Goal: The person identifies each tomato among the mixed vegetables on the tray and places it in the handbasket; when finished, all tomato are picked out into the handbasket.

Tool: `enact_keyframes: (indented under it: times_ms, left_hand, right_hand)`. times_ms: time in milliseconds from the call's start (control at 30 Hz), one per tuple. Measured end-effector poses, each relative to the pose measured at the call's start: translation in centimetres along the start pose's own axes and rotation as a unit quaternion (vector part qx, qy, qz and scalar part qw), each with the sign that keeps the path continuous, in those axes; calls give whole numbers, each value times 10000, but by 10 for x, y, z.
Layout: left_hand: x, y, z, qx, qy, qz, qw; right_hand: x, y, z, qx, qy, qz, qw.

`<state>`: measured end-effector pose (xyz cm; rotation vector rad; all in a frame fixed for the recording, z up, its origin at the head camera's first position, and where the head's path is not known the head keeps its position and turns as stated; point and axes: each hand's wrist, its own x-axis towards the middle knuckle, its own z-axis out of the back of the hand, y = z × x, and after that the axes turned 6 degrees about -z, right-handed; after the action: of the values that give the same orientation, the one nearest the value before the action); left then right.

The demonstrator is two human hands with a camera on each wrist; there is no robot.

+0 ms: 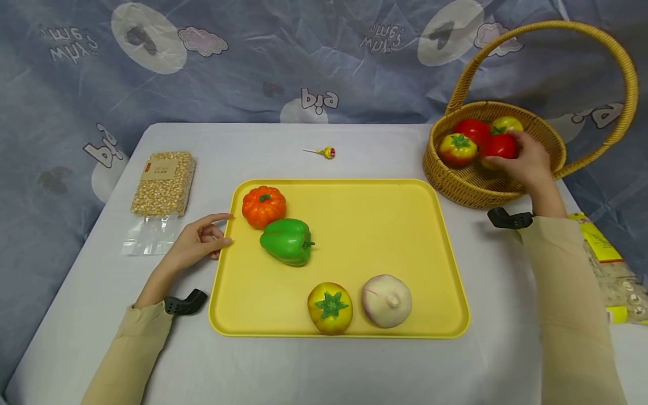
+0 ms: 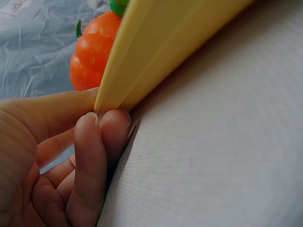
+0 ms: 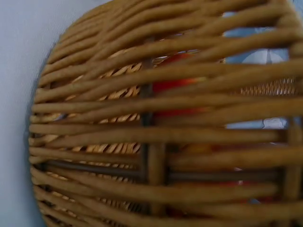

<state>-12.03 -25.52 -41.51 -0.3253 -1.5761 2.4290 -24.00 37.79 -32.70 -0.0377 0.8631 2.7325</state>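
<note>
Two holds were noted: the left hand pinched the yellow tray at its nine o'clock, and the right hand gripped a red tomato inside the basket at two o'clock, apparently a picking step next requiring an upward lift.

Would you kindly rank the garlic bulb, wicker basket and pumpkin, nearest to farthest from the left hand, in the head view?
1. Orange pumpkin, far-left corner of the yellow tray.
2. Garlic bulb, the tray's near-right part.
3. Wicker basket, beside the tray's far-right corner.
</note>
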Motion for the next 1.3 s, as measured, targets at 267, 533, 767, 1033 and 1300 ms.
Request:
enact_keyframes:
  times_ms: [267, 533, 767, 1033, 1300]
  left_hand:
    - [-2, 0, -1, -105, 0, -125, 9999]
    - [-3, 1, 1, -107, 2, -129, 9999]
    - [-2, 2, 1, -94, 6, -164, 9998]
    - [0, 3, 2, -46, 17, -231, 9997]
    - [1, 1, 1, -203, 57, -247, 9995]
  right_hand:
    - [12, -4, -4, -108, 304, -181, 9993]
    - [14, -1, -3, -201, 399, -196, 9988]
    - [15, -1, -3, -312, 495, -208, 9981]
    - [16, -5, -4, -271, 525, -307, 9978]
    - [14, -3, -5, -206, 360, -258, 9988]
